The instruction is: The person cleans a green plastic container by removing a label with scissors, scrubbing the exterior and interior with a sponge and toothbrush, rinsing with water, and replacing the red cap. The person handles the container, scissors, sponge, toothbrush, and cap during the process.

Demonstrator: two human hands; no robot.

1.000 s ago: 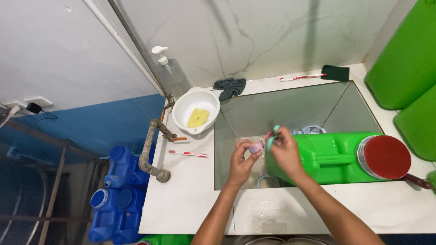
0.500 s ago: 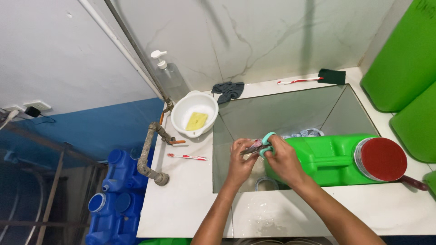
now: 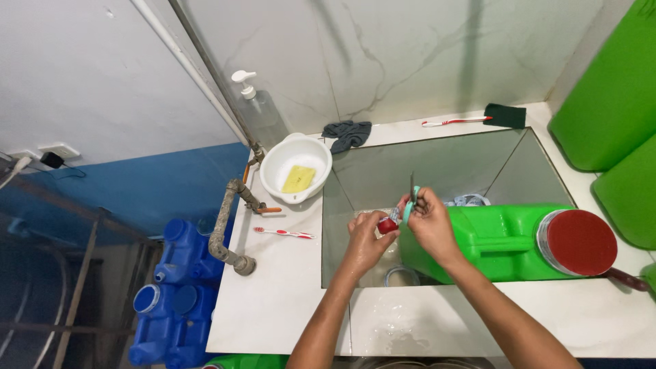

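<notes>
White marble-pattern wall panels (image 3: 410,61) back a white countertop (image 3: 280,287) with a recessed steel sink (image 3: 437,164). A rusted pipe with tap (image 3: 225,225) runs at the countertop's left edge. Left of it, the wall is white above (image 3: 82,75) and blue below (image 3: 137,184); a socket (image 3: 58,150) sits there.

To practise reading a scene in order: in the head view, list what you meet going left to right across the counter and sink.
Blue containers → metal tap pipe → white basin → left hand → right hand → green jerrycan with its red cap.
</notes>
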